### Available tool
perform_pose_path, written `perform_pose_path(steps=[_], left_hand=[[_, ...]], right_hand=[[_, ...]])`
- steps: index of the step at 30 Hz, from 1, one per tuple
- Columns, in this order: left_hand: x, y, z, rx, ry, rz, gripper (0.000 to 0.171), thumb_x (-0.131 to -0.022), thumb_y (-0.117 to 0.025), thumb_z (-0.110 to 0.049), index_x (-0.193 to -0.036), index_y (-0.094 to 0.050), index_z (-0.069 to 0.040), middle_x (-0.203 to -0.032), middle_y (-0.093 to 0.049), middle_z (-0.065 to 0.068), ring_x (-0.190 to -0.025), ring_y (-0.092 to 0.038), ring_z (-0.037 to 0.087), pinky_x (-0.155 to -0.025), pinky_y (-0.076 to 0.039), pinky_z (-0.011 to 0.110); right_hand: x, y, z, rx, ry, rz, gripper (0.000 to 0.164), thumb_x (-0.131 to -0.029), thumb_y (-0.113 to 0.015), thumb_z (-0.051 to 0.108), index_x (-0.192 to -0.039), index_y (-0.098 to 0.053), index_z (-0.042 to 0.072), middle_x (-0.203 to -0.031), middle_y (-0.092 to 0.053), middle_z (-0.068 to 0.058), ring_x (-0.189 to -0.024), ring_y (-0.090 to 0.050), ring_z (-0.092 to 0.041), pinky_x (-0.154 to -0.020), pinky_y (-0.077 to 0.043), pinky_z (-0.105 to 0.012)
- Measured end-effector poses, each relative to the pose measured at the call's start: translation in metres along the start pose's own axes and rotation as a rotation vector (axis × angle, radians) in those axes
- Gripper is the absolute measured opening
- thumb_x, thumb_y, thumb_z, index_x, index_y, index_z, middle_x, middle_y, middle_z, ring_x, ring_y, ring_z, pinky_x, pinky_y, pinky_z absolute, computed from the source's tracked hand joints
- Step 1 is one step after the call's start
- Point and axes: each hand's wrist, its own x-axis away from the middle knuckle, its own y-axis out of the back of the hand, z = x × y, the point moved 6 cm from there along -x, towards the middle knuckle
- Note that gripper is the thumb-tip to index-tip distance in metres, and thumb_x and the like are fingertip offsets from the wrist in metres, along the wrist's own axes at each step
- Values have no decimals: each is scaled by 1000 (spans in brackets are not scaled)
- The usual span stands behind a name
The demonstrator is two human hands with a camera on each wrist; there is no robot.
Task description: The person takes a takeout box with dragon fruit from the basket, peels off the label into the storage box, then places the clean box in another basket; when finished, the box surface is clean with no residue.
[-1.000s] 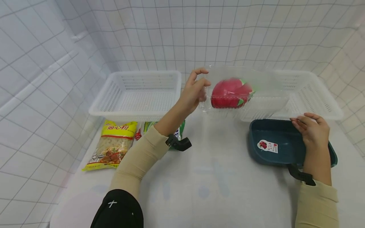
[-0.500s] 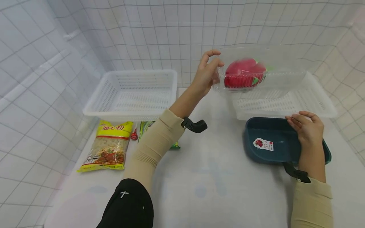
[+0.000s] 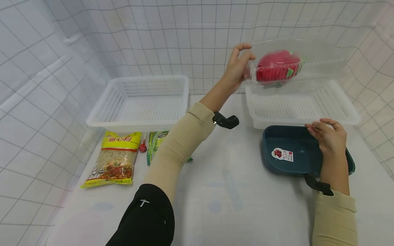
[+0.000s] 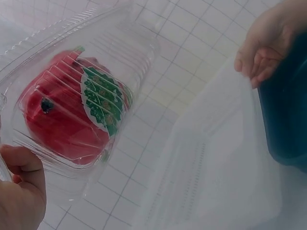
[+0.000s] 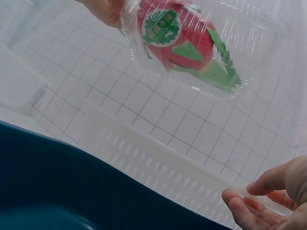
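Note:
My left hand (image 3: 238, 68) grips the near end of a clear plastic clamshell box (image 3: 320, 54), raised above the right white basket (image 3: 255, 118). Inside the box are red dragon fruit (image 3: 275, 66) with green tips; a green-and-white label (image 4: 103, 100) shows on one side. My right hand (image 3: 330, 140) is over the far right side of a dark blue basin (image 3: 277, 171), its fingers loosely bent. In the right wrist view its thumb and fingertips are close to the basket's near rim; whether they touch it I cannot tell.
Another white basket (image 3: 138, 123) stands at the back left. In front of it lie a yellow bag of macaroni (image 3: 115, 160), a red lollipop (image 3: 143, 147) and a green packet (image 3: 152, 147), partly hidden by the left arm. Grid-patterned cloth (image 3: 154, 37) hangs behind.
My left hand has carried the clear box up, away and to the right, from the basket's near left to above its back. The right hand stays by the basin.

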Motion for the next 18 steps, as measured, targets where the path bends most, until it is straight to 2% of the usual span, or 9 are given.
perform_pose_path(steps=[6,13,15,18], left_hand=[[-10,-4,14,49,8,26,26,-94,-46,3,-102,-49,-21,-58,-39,3,-42,-28,9,-39,-26,19],[-16,-4,40,31,-3,88,27,-97,-42,3,-106,-46,-22,-56,-39,1,-42,-29,9,-43,-28,19],[-17,-5,50,36,15,98,27,-97,-41,3,-107,-46,-22,-55,-40,1,-42,-29,9,-42,-28,19],[-15,-6,62,20,55,77,26,-97,-43,2,-107,-49,-22,-61,-45,2,-42,-29,8,-42,-28,20]], right_hand=[[2,-2,-2,12,-1,2,28,-82,-65,-18,-96,-53,3,-72,-64,-13,-61,-71,-27,-57,-57,-33],[4,-6,-3,10,0,15,27,-82,-65,-18,-95,-53,3,-71,-64,-14,-61,-71,-27,-56,-57,-34],[3,-6,-3,9,-4,18,27,-83,-65,-17,-96,-52,3,-72,-64,-14,-61,-71,-27,-56,-57,-34],[3,-6,-4,19,-9,20,28,-83,-66,-15,-98,-52,4,-72,-65,-13,-62,-71,-27,-57,-57,-33]])
